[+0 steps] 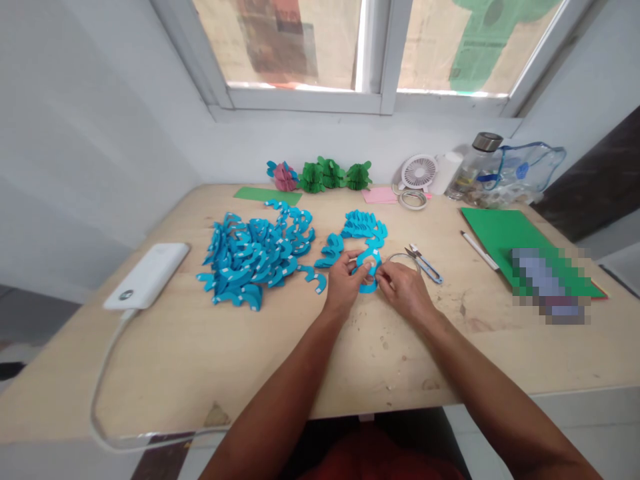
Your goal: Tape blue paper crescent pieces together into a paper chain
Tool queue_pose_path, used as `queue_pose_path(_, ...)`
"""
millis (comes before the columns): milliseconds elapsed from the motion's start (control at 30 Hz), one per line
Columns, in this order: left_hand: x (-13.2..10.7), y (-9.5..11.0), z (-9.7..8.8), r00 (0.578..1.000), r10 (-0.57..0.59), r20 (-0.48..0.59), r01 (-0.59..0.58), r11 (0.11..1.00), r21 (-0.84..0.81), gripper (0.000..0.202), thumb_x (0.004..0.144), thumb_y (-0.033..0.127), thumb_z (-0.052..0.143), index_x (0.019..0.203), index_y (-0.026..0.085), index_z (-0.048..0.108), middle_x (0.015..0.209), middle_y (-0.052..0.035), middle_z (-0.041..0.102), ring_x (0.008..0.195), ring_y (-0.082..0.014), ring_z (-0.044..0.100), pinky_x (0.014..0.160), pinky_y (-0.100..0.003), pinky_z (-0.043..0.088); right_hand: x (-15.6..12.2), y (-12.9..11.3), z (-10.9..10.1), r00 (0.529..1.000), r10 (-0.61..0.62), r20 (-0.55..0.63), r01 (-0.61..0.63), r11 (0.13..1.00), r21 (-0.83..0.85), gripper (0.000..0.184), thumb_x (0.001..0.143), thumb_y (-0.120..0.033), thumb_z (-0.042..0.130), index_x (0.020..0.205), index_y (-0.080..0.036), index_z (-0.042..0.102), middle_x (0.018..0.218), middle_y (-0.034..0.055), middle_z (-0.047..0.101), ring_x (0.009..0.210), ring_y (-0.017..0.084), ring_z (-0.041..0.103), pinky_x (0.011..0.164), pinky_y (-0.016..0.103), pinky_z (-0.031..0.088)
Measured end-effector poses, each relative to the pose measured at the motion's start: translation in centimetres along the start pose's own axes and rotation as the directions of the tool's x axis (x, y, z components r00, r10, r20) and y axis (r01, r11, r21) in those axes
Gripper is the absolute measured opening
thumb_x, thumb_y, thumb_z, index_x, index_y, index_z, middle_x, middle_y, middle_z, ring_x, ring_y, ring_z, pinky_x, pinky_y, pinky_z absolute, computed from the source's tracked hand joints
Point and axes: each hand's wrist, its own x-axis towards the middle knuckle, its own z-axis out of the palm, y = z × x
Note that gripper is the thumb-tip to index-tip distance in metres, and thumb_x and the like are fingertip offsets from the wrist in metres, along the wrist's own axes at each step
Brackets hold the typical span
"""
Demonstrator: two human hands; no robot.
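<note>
Between my hands is a curved strip of blue paper (370, 257) with small white squares on it. My left hand (344, 283) is closed on this strip, thumb on top. My right hand (404, 285) is at the strip's right side with its fingers pinched together; whatever lies in the pinch is too small to make out. Just beyond, a folded row of blue paper (364, 224) joins or lies close to the strip. A smaller blue paper piece (330, 249) rests left of it. Near my right hand are a ring of thin wire (406, 256) and small scissors (425, 264).
A large heap of blue paper strips (255, 250) lies to the left, beside a white power bank (147, 275) with a cable. Green paper ornaments (330, 175), a small fan (419, 173) and a bottle (475, 165) line the wall. Green sheets (510, 233) and a pen (479, 250) lie right.
</note>
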Motion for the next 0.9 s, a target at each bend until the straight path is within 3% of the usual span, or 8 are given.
queue_pose_path(200,0.1,-0.4,-0.2,1.000,-0.019,0.000,0.019,1.000,-0.023,0.040,0.062,0.030,0.071,0.096,0.013,0.057,0.067,-0.0006,0.064,0.050,-0.0100,0.057,0.052,-0.023,0.048,0.0,-0.1,0.0,1.000,0.021,-0.019,-0.020,1.000,0.012,0.012,0.080,-0.019,0.045,0.072,-0.019,0.053,0.069,0.0027,0.057,0.065,0.015,0.050,0.062,0.025,0.033)
queue_pose_path(400,0.0,-0.5,-0.2,1.000,-0.001,0.031,0.000,1.000,0.025,0.040,0.063,0.028,0.070,0.099,0.014,0.057,0.065,0.0014,0.062,0.058,-0.0109,0.058,0.059,-0.024,0.047,0.0,0.2,0.3,0.984,0.180,0.011,-0.179,0.965,0.191,0.012,0.078,-0.022,0.048,0.071,-0.019,0.056,0.061,-0.0008,0.056,0.056,0.012,0.048,0.055,0.023,0.033)
queue_pose_path(667,-0.1,-0.7,-0.2,0.996,0.067,0.065,-0.074,0.991,0.112,0.040,0.061,0.024,0.071,0.098,0.016,0.057,0.064,0.0013,0.063,0.066,-0.0128,0.061,0.068,-0.025,0.044,0.4,1.4,0.8,0.951,0.289,0.112,-0.299,0.762,0.574,0.018,0.078,-0.027,0.049,0.067,-0.017,0.058,0.059,-0.0002,0.059,0.053,0.012,0.050,0.051,0.022,0.037)
queue_pose_path(900,0.2,-1.3,-0.4,0.992,0.112,0.066,-0.121,0.981,0.152,0.042,0.065,0.026,0.070,0.103,0.016,0.057,0.065,0.0015,0.061,0.063,-0.0118,0.059,0.063,-0.024,0.044,0.6,1.0,0.9,0.933,0.327,0.150,-0.335,0.639,0.692,0.018,0.076,-0.030,0.052,0.067,-0.017,0.060,0.063,0.0015,0.063,0.054,0.011,0.053,0.054,0.023,0.042)
